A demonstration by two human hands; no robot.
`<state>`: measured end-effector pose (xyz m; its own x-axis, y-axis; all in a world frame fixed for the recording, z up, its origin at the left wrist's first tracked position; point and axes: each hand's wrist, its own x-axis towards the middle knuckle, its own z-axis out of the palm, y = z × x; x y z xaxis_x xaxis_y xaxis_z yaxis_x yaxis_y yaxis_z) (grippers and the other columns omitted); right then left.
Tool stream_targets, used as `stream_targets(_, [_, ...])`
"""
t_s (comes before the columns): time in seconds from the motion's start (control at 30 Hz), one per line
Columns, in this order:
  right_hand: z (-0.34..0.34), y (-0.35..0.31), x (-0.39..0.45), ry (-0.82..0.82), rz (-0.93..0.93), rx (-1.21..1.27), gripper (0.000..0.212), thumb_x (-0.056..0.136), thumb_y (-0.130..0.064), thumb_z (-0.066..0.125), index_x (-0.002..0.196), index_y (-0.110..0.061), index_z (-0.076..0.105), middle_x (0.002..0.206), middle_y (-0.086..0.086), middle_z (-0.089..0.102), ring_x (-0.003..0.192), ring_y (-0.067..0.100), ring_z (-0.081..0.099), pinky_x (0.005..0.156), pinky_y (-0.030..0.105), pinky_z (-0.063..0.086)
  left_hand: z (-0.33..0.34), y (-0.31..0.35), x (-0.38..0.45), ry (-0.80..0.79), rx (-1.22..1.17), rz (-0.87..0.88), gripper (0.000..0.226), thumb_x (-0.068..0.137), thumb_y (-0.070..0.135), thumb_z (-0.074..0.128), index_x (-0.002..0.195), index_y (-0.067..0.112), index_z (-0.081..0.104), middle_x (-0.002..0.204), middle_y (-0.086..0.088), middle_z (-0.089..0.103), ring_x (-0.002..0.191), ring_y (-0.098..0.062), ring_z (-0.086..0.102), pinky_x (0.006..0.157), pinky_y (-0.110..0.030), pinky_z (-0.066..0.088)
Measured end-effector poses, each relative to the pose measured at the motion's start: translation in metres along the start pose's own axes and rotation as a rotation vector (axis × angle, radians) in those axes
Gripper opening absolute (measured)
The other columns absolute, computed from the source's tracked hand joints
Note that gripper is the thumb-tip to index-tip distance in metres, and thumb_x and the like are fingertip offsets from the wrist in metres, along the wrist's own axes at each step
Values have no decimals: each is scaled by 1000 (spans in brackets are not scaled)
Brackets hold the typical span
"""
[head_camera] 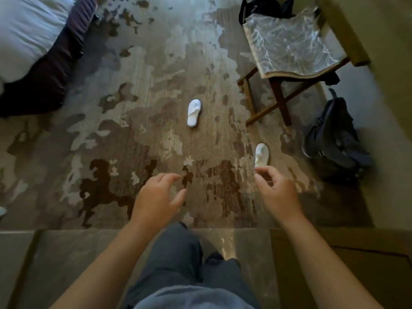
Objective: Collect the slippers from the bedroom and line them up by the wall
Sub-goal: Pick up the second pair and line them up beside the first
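Two white slippers lie apart on the patterned carpet. The far slipper (pixel 194 113) sits in the middle of the floor, toe pointing away. The near slipper (pixel 261 154) lies further right, its heel end hidden behind my right hand (pixel 276 192). That hand hovers over it with fingers loosely curled and empty. My left hand (pixel 157 198) is held out over the carpet to the left, fingers apart, holding nothing. A small pale object (pixel 2 211) shows at the left edge; I cannot tell what it is.
A bed (pixel 26 41) with white bedding fills the top left. A wooden folding stand (pixel 287 47) stands at top right with a dark bag (pixel 265 6) behind it. A dark backpack (pixel 334 139) lies by the right wall (pixel 390 108). A tiled strip (pixel 66 253) runs under my legs.
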<state>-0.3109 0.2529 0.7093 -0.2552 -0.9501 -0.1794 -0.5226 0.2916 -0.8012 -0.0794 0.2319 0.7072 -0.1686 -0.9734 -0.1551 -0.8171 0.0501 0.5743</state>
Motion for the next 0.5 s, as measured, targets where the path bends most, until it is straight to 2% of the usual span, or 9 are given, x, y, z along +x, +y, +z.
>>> stream_targets(0.13, [24,-18,103,-34,-12,-55,27,88,-23,49,112,-13,56,99,-2,59,92,14,56,82,32,50,0,-33,81,-16,17,-136,36,82,23,59,115,9,54,115,-11,61,110,-25,50,93,-37,41])
stream_targets(0.2, [42,-21,156,-44,3,-79,27,88,-21,49,112,-12,56,103,2,59,95,14,54,86,33,49,1,-50,134,-1,7,-171,36,81,23,59,115,11,54,117,-10,60,112,-24,49,94,-37,39])
stream_targets(0.5, [116,-27,405,-141,154,-204,29,87,-17,50,113,-9,56,115,12,60,107,23,52,95,42,44,9,-96,417,-120,85,-143,41,82,26,56,119,10,50,122,-10,55,117,-25,45,101,-39,38])
